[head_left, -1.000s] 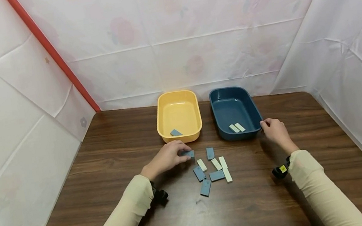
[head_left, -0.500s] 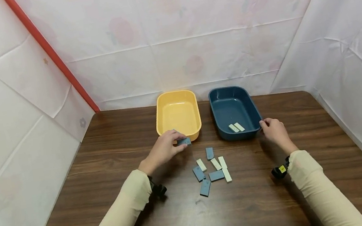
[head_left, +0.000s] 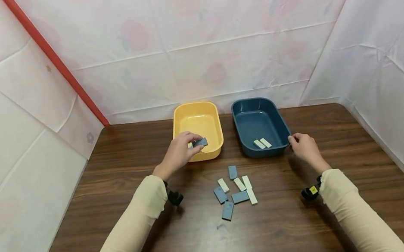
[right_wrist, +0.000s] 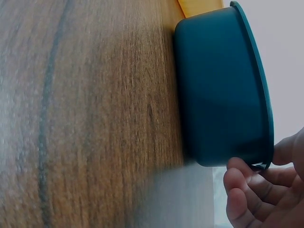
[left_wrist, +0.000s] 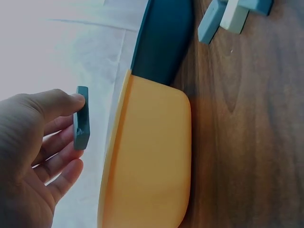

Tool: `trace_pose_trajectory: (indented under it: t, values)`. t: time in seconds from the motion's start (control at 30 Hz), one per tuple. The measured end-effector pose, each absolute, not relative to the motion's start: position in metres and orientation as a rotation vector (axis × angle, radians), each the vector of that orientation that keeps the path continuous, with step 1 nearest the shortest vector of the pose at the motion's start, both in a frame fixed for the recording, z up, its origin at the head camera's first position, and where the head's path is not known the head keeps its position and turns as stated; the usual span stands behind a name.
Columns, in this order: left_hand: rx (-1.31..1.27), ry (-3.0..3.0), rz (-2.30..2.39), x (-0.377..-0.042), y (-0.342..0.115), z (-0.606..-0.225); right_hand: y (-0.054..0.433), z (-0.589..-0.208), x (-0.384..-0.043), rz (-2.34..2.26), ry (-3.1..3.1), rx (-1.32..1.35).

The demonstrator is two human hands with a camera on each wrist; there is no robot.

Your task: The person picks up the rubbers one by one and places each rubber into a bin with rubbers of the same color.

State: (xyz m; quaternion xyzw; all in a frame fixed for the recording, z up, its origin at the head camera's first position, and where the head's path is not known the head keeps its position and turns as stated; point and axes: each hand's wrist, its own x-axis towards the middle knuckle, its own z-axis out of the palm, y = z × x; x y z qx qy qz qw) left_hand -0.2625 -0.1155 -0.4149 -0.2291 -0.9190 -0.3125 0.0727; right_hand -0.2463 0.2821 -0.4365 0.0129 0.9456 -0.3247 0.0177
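Observation:
My left hand (head_left: 177, 152) pinches a blue-grey rectangular block (head_left: 200, 142) between thumb and fingers, above the near end of the yellow tray (head_left: 201, 122). The left wrist view shows that block (left_wrist: 81, 118) held edge-on, clear of the tray's wall (left_wrist: 152, 152). With its fingertips, my right hand (head_left: 306, 150) grips the rim of the dark blue tray (head_left: 258, 121) at the near right corner. In the right wrist view, the thumb and fingers lie on both sides of that rim. Two cream blocks (head_left: 265, 142) lie inside the blue tray. My left hand hides part of the yellow tray's floor.
In front of the trays, several blue-grey blocks (head_left: 240, 197) and several narrower cream blocks (head_left: 223, 185) lie loosely grouped on the wooden table (head_left: 156, 237). Patterned white sheeting (head_left: 121, 81) stands behind and at both sides, with a red strip (head_left: 55, 61) at the left.
My left hand has lifted the blue-grey block off the table and carried it forward over the yellow tray's near edge. My right hand has kept its hold on the blue tray's rim.

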Motion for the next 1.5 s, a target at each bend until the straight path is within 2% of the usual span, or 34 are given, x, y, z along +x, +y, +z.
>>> trace_pose_trajectory:
  t: [0.93, 1.5]
  values:
    - [-0.558, -3.154, -0.86, -0.317, -0.102, -0.429, 0.281, -0.439, -0.245, -1.007, 2.964, 0.076]
    - [-0.602, -3.24, -0.877, -0.328, -0.101, -0.433, 0.278, -0.438, -0.247, -1.051, 2.98, 0.069]
